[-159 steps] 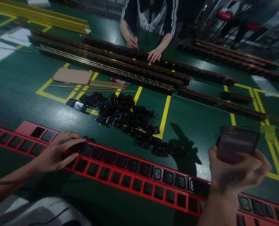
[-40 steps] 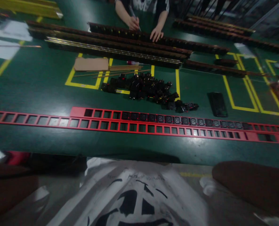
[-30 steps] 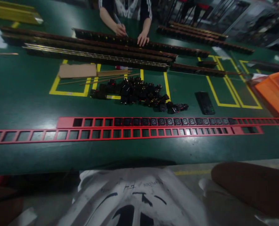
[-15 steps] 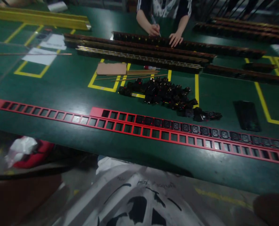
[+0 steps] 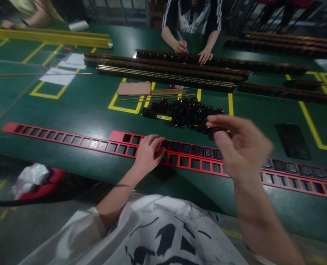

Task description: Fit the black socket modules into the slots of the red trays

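Note:
Two long red strips with square openings lie side by side on the table in the head view. In the far red strip (image 5: 116, 136), several openings hold black power sockets (image 5: 196, 150); the near red strip (image 5: 77, 140) has bare openings. My left hand (image 5: 148, 152) rests on both strips, its bent fingers over the far one beside the first sockets, covering some openings. Above the strips hovers my right hand (image 5: 242, 147), slightly blurred, thumb and forefinger apart with nothing seen between them. Its fingertips are near a heap of loose black sockets (image 5: 184, 112).
Dark long rails (image 5: 166, 73) lie across the table, where a co-worker's hands (image 5: 206, 55) rest and hold a pen. Cardboard (image 5: 134, 88), thin rods (image 5: 169, 92) and a screwdriver (image 5: 177, 87) lie behind the heap. A dark flat rectangular object (image 5: 292, 141) lies at right.
Both my hands have come into view, the left onto the red strips and the right near the heap. The view has shifted slightly, and another person's arm appears at the upper left.

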Motion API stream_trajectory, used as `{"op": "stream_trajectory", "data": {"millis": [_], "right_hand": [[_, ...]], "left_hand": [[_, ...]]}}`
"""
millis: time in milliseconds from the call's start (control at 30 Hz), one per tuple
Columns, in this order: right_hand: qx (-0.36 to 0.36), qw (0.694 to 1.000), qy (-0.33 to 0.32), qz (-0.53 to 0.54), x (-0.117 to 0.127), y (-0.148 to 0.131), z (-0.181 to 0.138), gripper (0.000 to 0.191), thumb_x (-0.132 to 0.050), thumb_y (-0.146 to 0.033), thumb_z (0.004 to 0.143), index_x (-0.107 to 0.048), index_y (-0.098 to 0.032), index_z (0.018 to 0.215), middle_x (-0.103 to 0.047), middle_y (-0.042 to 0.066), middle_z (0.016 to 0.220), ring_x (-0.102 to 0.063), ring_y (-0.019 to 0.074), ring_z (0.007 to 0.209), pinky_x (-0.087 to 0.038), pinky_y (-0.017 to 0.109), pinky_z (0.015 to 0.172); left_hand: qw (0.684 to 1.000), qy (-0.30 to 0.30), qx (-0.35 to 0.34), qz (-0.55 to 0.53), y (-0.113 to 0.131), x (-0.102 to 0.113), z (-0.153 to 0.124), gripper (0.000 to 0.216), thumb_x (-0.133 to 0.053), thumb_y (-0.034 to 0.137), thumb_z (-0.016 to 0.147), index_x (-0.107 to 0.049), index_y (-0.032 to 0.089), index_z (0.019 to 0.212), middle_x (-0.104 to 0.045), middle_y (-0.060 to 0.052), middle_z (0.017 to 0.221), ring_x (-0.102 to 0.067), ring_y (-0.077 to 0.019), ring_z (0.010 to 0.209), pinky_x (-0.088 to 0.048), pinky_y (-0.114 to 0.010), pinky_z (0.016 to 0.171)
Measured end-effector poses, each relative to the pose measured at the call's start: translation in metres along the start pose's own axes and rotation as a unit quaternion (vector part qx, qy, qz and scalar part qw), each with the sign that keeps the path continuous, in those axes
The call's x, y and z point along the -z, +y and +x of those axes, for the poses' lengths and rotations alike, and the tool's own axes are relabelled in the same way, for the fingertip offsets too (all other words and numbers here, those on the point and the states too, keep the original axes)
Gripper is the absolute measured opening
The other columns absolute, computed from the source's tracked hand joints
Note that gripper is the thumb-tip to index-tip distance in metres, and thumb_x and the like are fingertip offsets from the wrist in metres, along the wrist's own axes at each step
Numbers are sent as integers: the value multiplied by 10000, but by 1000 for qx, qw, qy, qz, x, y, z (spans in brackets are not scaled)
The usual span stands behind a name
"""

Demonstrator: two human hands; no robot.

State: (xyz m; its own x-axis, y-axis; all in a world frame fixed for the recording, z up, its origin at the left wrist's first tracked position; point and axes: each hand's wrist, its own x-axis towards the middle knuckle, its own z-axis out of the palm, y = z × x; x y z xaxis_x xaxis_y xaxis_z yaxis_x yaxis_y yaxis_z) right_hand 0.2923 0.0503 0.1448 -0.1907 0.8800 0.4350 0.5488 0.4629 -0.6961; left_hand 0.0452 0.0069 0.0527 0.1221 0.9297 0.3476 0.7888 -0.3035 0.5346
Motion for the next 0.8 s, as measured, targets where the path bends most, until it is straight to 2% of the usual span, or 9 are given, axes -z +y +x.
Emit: {"op": "stream_trajectory", "data": {"millis": [100,167,267,333,433,567,700,800], "right_hand": [[14,999,-32,-6,-37,25,5,181,-578,-283,930,-698,-219,1049,-738,48,994,-698,211,925,-550,373,852],[9,998,-56,-35,-63,47,8,177,-568,-271,911,-700,-204,1008,-742,60,967,-700,227,908,-538,393,862],[4,989,-99,-108,-93,70,21,230,-535,-233,907,-685,-195,1076,-722,91,1118,-681,238,965,-513,407,892],[11,977,-127,-171,-106,75,34,301,-528,-208,905,-658,-185,1176,-673,107,1251,-643,259,1070,-493,420,915],[34,949,-177,-260,-119,71,49,384,-534,-194,908,-613,-178,1283,-625,119,1313,-588,287,1142,-477,421,908],[74,917,-200,-337,-127,63,52,376,-555,-189,909,-604,-196,1282,-580,133,1341,-545,302,1142,-456,413,882],[100,905,-200,-362,-127,64,43,317,-570,-179,910,-599,-196,1225,-537,127,1384,-523,290,1133,-439,402,861],[103,905,-203,-359,-126,65,39,228,-591,-237,928,-603,-194,1152,-583,120,1289,-532,276,1091,-435,385,855]], "left_hand": [[994,-88,-10,68,-13,-13,18,419,-641,358,894,-583,210,1282,-613,-97,1265,-538,-294,1186,-417,-493,1046],[989,-121,-20,80,-16,-16,24,463,-661,402,884,-578,218,1301,-600,-92,1305,-524,-292,1215,-386,-490,1078],[985,-150,-37,79,-19,-19,27,449,-668,434,886,-600,219,1273,-608,-85,1301,-531,-276,1215,-377,-470,1082],[983,-162,-40,80,-23,-19,28,435,-682,452,880,-620,224,1245,-616,-82,1289,-539,-272,1207,-378,-465,1077],[980,-178,-46,83,-31,-17,27,489,-691,479,874,-605,237,1290,-615,-82,1303,-544,-272,1207,-354,-473,1098],[977,-187,-55,91,-39,-13,23,538,-641,458,919,-532,244,1400,-614,-88,1329,-549,-268,1211,-313,-499,1131],[978,-181,-54,87,-42,-13,20,473,-622,425,942,-560,250,1376,-641,-72,1291,-561,-250,1181,-345,-463,1099],[980,-177,-48,82,-43,-14,21,446,-633,433,936,-591,253,1342,-644,-66,1280,-569,-247,1163,-357,-451,1071]]}}
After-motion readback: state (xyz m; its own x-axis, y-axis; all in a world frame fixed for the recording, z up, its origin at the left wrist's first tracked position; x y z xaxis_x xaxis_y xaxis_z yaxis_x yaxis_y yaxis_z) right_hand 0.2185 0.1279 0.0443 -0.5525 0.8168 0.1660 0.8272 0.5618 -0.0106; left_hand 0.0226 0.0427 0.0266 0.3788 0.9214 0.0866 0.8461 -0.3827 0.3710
